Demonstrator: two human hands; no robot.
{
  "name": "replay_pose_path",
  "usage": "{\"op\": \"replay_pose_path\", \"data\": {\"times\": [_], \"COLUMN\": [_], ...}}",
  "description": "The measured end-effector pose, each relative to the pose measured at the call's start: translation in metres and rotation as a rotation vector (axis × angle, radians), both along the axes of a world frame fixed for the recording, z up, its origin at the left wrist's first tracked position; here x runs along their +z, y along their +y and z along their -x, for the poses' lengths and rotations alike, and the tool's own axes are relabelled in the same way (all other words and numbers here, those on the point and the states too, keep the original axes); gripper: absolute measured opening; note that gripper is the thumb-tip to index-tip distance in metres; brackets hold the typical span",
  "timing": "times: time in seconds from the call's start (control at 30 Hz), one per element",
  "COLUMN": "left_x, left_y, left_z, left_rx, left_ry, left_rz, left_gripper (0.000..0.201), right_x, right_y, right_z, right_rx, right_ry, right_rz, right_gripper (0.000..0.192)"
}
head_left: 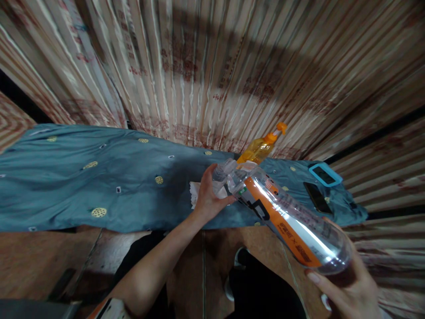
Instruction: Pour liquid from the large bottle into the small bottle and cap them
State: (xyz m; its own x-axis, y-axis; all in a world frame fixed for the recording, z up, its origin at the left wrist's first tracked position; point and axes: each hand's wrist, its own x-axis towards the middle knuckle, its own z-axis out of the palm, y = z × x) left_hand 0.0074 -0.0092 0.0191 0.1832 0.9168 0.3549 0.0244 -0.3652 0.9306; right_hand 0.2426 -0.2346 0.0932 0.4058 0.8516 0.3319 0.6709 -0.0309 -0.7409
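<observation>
My right hand (pixel 348 283) is wrapped round the base of a large clear plastic bottle (pixel 282 212) with an orange and silver label. The bottle lies tilted, its neck end up and to the left. My left hand (pixel 210 195) curls its fingers and thumb round a small clear plastic container (pixel 226 168) right at that neck end. Its exact shape is hard to make out, and I cannot tell whether the two touch. Under my left hand, a white wrapper or tissue with a jagged edge (pixel 194 194) rests on the cloth. Just behind stands a pump bottle of amber liquid (pixel 257 150) with an orange top.
A teal cloth with yellow prints (pixel 129 181) covers the long narrow surface. At its right end lie a dark phone (pixel 317 197) and a blue-framed device (pixel 325 174). A pleated patterned curtain (pixel 199 79) hangs close behind. Below are the tiled floor (pixel 186 261) and my legs.
</observation>
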Motion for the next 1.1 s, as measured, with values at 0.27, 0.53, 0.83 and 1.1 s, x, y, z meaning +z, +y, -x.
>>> {"op": "replay_pose_path", "data": {"times": [0.27, 0.53, 0.83, 1.1], "left_x": [-0.0036, -0.0034, -0.0041, -0.0041], "left_y": [0.0009, 0.0008, 0.0008, 0.0006], "left_z": [-0.0004, 0.0003, 0.0001, -0.0006], "left_rx": [0.004, 0.005, 0.007, -0.006], "left_ry": [-0.016, -0.006, -0.001, -0.026], "left_rz": [-0.014, -0.013, -0.015, 0.008], "left_gripper": [0.104, 0.104, 0.105, 0.104], "right_x": [-0.0029, -0.0019, -0.0029, 0.0007], "right_y": [-0.0009, 0.0000, -0.0013, -0.0037], "right_z": [-0.0014, -0.0009, 0.0016, -0.0015], "right_rx": [0.012, 0.015, 0.017, -0.003], "right_ry": [0.040, 0.028, 0.072, 0.027], "right_rz": [-0.009, -0.016, -0.014, 0.015], "right_gripper": [0.101, 0.101, 0.102, 0.100]}}
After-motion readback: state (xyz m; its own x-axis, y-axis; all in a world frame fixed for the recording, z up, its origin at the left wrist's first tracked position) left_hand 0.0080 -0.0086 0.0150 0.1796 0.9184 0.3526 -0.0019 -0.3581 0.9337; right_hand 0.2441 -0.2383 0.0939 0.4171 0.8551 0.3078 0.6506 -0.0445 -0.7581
